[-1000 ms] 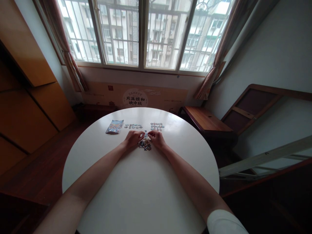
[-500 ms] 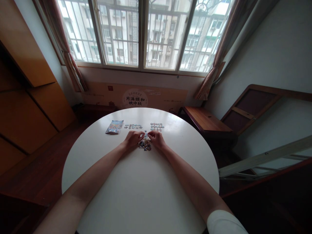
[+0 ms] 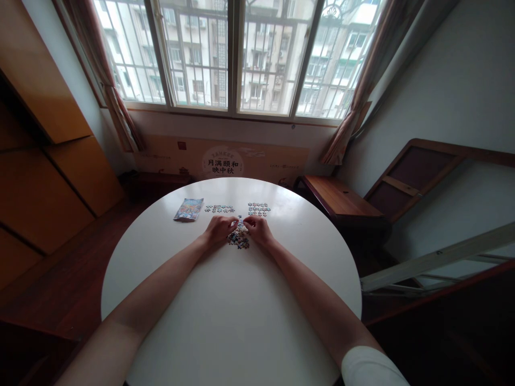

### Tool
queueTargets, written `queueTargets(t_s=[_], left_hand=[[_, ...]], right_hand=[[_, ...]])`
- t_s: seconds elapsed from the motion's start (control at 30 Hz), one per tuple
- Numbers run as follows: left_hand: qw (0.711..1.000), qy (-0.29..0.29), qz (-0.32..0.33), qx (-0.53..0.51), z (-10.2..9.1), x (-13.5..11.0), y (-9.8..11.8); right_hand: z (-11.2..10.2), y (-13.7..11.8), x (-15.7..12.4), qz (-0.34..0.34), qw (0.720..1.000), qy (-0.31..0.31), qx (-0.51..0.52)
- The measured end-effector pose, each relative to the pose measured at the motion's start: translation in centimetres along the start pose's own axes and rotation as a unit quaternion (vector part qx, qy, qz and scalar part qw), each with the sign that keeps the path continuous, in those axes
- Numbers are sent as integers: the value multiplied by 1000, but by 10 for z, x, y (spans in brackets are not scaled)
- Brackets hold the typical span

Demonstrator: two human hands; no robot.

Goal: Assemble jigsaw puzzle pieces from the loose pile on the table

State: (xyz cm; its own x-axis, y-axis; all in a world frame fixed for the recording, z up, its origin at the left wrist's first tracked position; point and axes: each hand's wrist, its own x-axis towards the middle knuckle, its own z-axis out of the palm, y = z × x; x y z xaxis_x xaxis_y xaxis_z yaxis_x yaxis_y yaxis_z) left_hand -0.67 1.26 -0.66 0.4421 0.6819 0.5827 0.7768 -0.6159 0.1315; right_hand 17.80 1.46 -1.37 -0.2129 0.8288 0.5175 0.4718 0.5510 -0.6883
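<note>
A heap of loose jigsaw puzzle pieces (image 3: 240, 239) lies on the round white table (image 3: 233, 311). My left hand (image 3: 219, 228) rests at the heap's left side, its fingers curled together near the top of the pile. Facing it from the right, my right hand (image 3: 258, 228) is closed with thumb and fingertips pinched. Whatever sits between the fingertips of either hand is too small to make out. Beyond the left hand, puzzle pieces (image 3: 219, 208) are laid in rows; another group of pieces (image 3: 258, 209) stands in rows beyond the right hand.
A colourful printed packet (image 3: 189, 209) lies on the table left of the rows. Behind the table are a printed board (image 3: 257, 155) and a barred window (image 3: 201, 53). A wooden bench (image 3: 340, 197) stands at the right, cabinets (image 3: 68, 187) at the left.
</note>
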Motion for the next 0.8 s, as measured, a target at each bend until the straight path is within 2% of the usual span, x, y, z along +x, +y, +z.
queueTargets(t_s=[0.8], left_hand=[[1000, -3, 1, 6, 0, 0, 0]], right_hand=[[-2, -4, -1, 12, 1000, -2, -5]])
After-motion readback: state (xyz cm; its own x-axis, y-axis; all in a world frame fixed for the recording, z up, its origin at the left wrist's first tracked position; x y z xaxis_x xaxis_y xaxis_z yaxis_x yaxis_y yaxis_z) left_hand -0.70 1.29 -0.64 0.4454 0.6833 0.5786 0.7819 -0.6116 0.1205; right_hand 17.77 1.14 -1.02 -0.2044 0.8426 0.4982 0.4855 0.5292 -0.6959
